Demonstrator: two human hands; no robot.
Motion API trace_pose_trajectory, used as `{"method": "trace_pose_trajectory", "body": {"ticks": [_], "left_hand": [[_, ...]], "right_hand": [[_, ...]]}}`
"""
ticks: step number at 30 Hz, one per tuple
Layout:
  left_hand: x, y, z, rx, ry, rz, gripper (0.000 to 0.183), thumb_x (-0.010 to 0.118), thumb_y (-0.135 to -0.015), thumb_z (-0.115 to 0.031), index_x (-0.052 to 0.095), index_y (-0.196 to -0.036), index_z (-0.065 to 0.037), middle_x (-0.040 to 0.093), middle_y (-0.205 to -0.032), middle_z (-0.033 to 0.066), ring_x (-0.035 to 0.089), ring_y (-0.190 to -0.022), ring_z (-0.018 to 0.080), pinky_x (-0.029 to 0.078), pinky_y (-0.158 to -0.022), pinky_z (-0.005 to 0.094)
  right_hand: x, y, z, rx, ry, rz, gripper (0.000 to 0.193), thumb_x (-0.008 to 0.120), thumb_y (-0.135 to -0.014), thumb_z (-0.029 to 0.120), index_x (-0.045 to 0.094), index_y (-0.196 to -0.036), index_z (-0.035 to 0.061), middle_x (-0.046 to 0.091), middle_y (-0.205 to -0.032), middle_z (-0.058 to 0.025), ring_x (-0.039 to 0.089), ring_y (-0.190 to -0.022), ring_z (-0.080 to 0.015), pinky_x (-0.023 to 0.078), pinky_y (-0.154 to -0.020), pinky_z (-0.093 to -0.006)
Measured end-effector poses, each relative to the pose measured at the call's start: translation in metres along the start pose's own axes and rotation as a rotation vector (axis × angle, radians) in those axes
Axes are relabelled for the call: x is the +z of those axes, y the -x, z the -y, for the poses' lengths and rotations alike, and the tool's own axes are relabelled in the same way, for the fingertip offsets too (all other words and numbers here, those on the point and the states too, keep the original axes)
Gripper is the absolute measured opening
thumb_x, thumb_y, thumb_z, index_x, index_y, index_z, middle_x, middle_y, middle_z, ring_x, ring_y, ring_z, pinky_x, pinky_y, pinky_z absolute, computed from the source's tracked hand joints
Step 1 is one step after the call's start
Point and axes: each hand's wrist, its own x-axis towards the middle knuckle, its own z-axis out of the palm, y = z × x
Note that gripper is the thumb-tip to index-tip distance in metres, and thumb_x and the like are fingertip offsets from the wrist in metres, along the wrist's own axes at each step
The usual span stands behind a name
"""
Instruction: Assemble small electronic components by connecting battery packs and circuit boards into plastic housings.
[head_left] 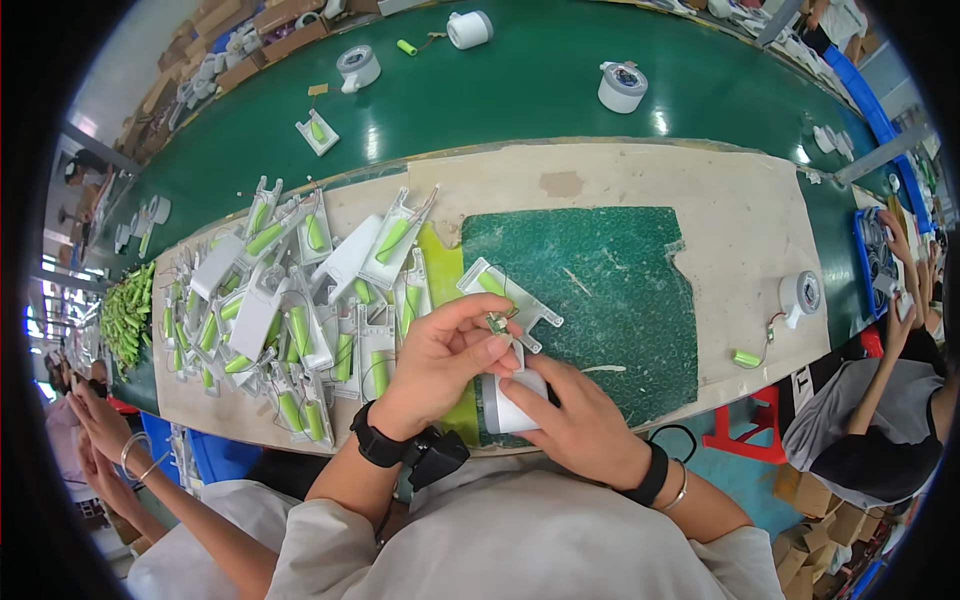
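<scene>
Between the thumb and fingers of my left hand [446, 358] is a small green circuit board [497, 323] with thin wires. My right hand [580, 412] grips a white round plastic housing [508, 405] with a grey rim, low in front of me. Just beyond my fingertips a white plastic bracket [535, 300] with a green battery cell [492, 284] lies on the green cutting mat [620, 290]. A dark wire loops from that bracket toward the circuit board; where it ends is hidden by my fingers.
Left of my hands is a heap of white brackets with green cells [268, 310], beside a pile of loose green cells [127, 318]. At right lies a white housing [798, 297] wired to a green cell [745, 358]. More housings [622, 88] stand on the green surface beyond. People work on both sides.
</scene>
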Motion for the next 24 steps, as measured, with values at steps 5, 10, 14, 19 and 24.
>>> {"method": "trace_pose_trajectory", "body": {"ticks": [5,10,14,19,24], "left_hand": [[-0.002,0.007,-0.016,0.048,-0.017,-0.011,0.028,0.054,-0.082,0.001,0.049,-0.110,0.000,0.058,-0.095,0.0126,0.061,-0.074,0.0149,0.052,-0.065,0.0250],[0.015,0.017,-0.035,0.185,0.225,0.068,0.026,0.052,-0.081,0.004,0.048,-0.107,0.003,0.057,-0.097,0.0159,0.061,-0.072,0.0175,0.052,-0.064,0.0277],[0.035,0.032,-0.058,0.266,0.290,0.188,0.027,0.053,-0.079,0.007,0.049,-0.105,0.005,0.056,-0.096,0.0193,0.062,-0.077,0.0222,0.052,-0.064,0.0299],[0.048,0.048,-0.079,0.357,0.122,0.253,0.031,0.052,-0.078,0.010,0.046,-0.109,0.011,0.050,-0.104,0.0228,0.057,-0.089,0.0254,0.053,-0.074,0.0342],[0.056,0.052,-0.091,0.412,-0.177,0.183,0.030,0.063,-0.075,-0.002,0.050,-0.102,0.000,0.055,-0.088,0.0240,0.062,-0.062,0.0274,0.053,-0.052,0.0317]], "right_hand": [[-0.023,0.002,-0.015,0.186,-0.951,0.075,0.064,0.076,-0.060,0.012,0.046,-0.116,0.0055,0.042,-0.117,-0.0139,0.046,-0.106,-0.0256,0.036,-0.090,-0.0345],[-0.050,0.007,-0.014,0.135,-1.490,0.089,0.069,0.080,-0.059,0.019,0.045,-0.116,0.0024,0.044,-0.119,-0.0138,0.043,-0.112,-0.0222,0.034,-0.093,-0.0359],[-0.070,0.005,-0.013,-0.162,-1.621,0.170,0.065,0.078,-0.063,0.022,0.047,-0.116,0.0000,0.042,-0.118,-0.0269,0.047,-0.106,-0.0326,0.037,-0.089,-0.0402],[-0.092,-0.001,-0.001,-0.235,-1.517,0.240,0.043,0.071,-0.071,0.016,0.052,-0.109,0.0072,0.049,-0.099,-0.0359,0.056,-0.082,-0.0446,0.046,-0.065,-0.0439],[-0.101,0.001,-0.002,-0.367,-1.463,0.407,0.045,0.069,-0.073,0.015,0.049,-0.113,0.0062,0.044,-0.104,-0.0389,0.051,-0.094,-0.0493,0.043,-0.074,-0.0498]]}}
